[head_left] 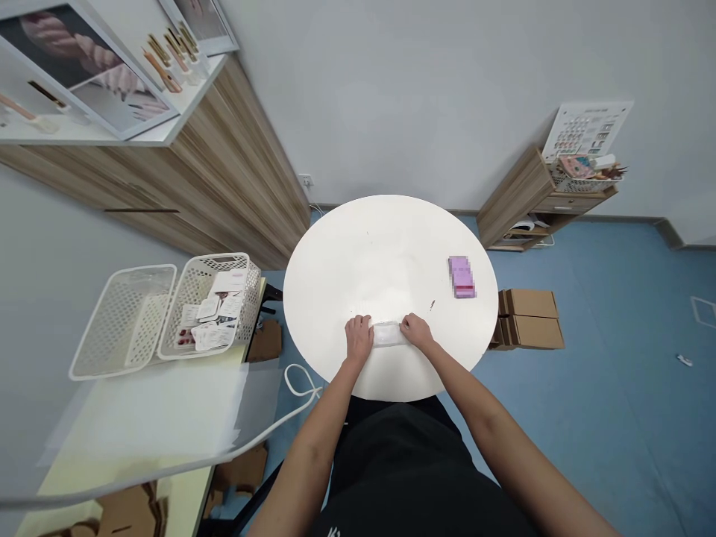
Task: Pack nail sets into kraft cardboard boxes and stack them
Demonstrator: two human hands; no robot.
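Observation:
My left hand [359, 338] and my right hand [417, 332] rest at the near edge of a round white table [380, 253]. Between them lies a small clear plastic packet [387, 334], and each hand grips one end of it. Its contents cannot be made out. Further right on the tabletop, apart from both hands, lies a flat pink box [462, 277] with a darker red band near one end.
To the left stand a white lattice basket [209, 307] holding printed cards and a second white basket [124, 322] on a pale yellow table [145, 425]. Flattened cardboard boxes [529, 319] lie on the blue floor right of the round table.

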